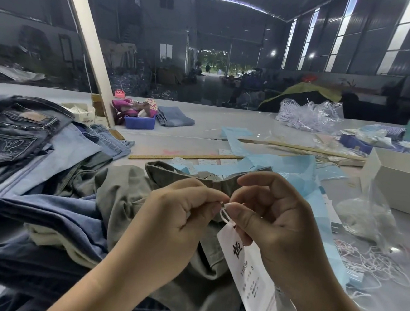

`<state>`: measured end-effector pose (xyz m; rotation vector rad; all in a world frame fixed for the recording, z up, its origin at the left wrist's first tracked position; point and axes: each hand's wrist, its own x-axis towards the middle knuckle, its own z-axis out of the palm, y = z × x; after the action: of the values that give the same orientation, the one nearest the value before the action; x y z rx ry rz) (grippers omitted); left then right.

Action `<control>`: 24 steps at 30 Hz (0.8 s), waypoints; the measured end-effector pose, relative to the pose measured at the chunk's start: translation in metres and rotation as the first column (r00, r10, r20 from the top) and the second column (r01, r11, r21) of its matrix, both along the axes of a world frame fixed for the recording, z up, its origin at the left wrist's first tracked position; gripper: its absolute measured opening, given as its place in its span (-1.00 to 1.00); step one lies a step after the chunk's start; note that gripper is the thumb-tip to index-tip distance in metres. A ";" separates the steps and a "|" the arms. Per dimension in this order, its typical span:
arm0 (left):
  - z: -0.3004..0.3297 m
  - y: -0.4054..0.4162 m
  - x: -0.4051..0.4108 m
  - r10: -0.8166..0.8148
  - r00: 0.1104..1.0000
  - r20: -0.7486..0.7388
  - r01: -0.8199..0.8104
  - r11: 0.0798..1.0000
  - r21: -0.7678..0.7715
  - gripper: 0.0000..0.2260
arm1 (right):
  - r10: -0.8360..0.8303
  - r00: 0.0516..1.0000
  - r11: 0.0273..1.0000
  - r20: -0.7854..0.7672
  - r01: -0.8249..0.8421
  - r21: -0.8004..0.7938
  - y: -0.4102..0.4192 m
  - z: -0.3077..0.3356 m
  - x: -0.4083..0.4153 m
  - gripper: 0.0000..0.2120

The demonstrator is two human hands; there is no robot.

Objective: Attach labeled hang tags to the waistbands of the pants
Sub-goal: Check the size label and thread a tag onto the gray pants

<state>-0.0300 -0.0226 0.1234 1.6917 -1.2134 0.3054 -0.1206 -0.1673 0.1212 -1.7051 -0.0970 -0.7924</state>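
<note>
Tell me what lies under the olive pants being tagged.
Under the olive pants lies a stack of folded clothes: blue jeans, a cream garment, and dark denim below. How far these extend beneath is covered by the olive fabric and both hands.

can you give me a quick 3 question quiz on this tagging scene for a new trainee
1. True or false: both hands pinch the white string of the hang tag.
2. Which pants are being tagged? A) olive-grey pants B) dark studded jeans C) folded light-blue jeans beside the blue bin
3. Fill in: the loose pile of white strings lies to the person's ____.

Key
1. True: left hand and right hand meet at the string.
2. A, the olive-grey pants.
3. Right.
</note>
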 end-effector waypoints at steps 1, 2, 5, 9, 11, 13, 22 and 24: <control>0.000 0.000 0.000 0.005 1.000 0.017 -0.005 1.000 0.007 -0.81 | -0.006 1.000 1.000 -0.006 0.006 0.001 0.000 0.000 0.000 -0.74; 0.001 0.000 -0.001 0.012 0.999 0.030 -0.012 1.000 0.017 -0.81 | -0.012 1.000 1.000 -0.011 0.012 -0.005 0.001 0.000 -0.001 -0.74; 0.003 0.002 -0.001 0.033 0.998 0.057 -0.036 0.998 0.049 -0.87 | -0.042 0.999 0.998 -0.026 0.041 -0.048 0.002 0.000 -0.002 -0.74; 0.006 0.004 -0.002 0.071 0.992 0.101 -0.082 0.991 0.107 -0.91 | -0.049 0.998 0.997 -0.036 0.047 -0.068 0.003 -0.001 -0.003 -0.74; 0.008 0.005 -0.004 0.077 0.990 0.116 -0.092 0.988 0.124 -0.91 | -0.043 0.998 0.997 -0.042 0.040 -0.070 0.003 -0.001 -0.004 -0.75; 0.010 0.005 -0.005 0.076 0.990 0.119 -0.092 0.986 0.135 -0.92 | -0.032 0.998 0.998 -0.049 0.029 -0.063 0.002 0.000 -0.004 -0.76; 0.008 0.007 -0.004 0.077 0.983 0.165 -0.106 0.979 0.173 -0.87 | -0.113 0.991 0.960 -0.071 0.090 -0.266 0.003 0.002 -0.009 -0.77; 0.006 0.006 -0.003 0.064 0.985 0.159 -0.092 0.981 0.173 -0.87 | -0.143 0.986 0.939 -0.084 0.109 -0.326 0.003 0.002 -0.009 -0.79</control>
<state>-0.0325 -0.0165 0.1291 1.9043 -1.3207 0.3887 -0.1301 -0.1640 0.1236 -2.0767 -0.0450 -0.8108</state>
